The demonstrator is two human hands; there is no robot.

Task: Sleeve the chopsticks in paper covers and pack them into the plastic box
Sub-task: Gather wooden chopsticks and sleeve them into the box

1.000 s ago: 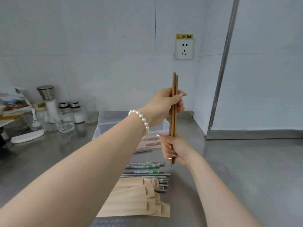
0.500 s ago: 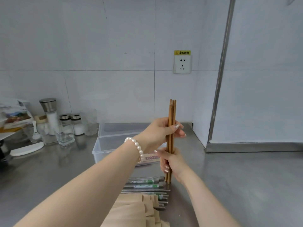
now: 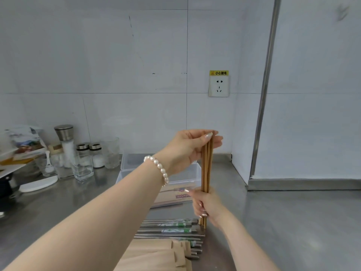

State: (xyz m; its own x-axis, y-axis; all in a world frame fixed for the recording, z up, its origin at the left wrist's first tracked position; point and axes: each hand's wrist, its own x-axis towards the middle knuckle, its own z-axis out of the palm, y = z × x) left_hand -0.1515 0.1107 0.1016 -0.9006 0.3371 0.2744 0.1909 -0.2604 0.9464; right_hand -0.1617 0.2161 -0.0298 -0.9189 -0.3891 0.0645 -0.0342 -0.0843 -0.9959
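The brown wooden chopsticks (image 3: 207, 165), a small bundle of slim sticks, stand upright a little right of the frame's centre, long axis near vertical, upper ends by the wall tiles and lower ends reaching down to the steel counter (image 3: 293, 222); they seem to be stood on end so that the tips can be tapped level before sleeving. Going from the left of the frame: a clear glass tumbler (image 3: 82, 167) and steel-capped shakers (image 3: 89, 153) sit against the wall, apart from the work. Next, centre-left, the left hand (image 3: 187, 149), a pearl bracelet (image 3: 158, 169) on its wrist, pinches the upper ends of the sticks between thumb and curled fingers, probably steadying them. Behind it lies the clear plastic box (image 3: 125, 173), open, with printed paper sleeves (image 3: 175, 194) lying just in front of it. At lower centre are plain brown paper covers (image 3: 156, 253) in a stack, and just above them steel chopsticks (image 3: 170, 229) lying flat, their long axes running left to right. Just right of those, the right hand (image 3: 207, 206) wraps its fingers round the lower part of the wooden bundle, holding it close to the counter. None of this bundle is sleeved yet, so packing appears still ahead.
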